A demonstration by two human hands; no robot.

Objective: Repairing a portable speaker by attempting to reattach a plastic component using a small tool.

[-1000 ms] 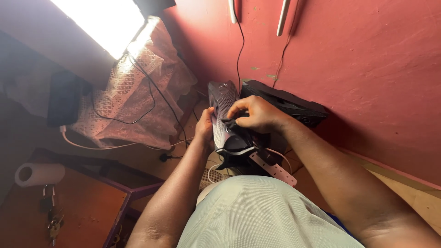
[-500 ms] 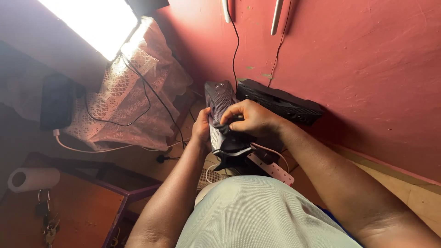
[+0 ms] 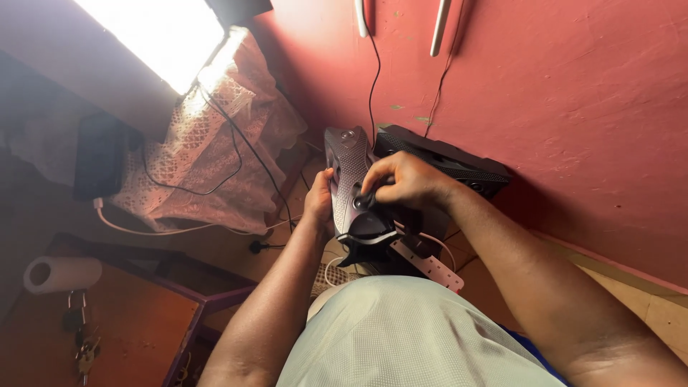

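Note:
A dark shoe (image 3: pixel 349 179) with a patterned grey sole is turned sole-up in front of me, over my lap. My left hand (image 3: pixel 318 204) grips its left side. My right hand (image 3: pixel 401 183) is closed over the shoe's right edge near the heel, pinching something small and dark that I cannot make out. A grey strap of the shoe curves below the heel.
A black box-like device (image 3: pixel 448 166) lies against the red wall (image 3: pixel 573 107) behind the shoe. A white power strip (image 3: pixel 430 264) lies below it. Cables trail over a lace cloth (image 3: pixel 222 165) at left. A paper roll (image 3: pixel 61 274) and keys (image 3: pixel 84 344) are on the wooden furniture at lower left.
The view shifted slightly. Both hands stay on the shoe, with the right hand working a little along its edge.

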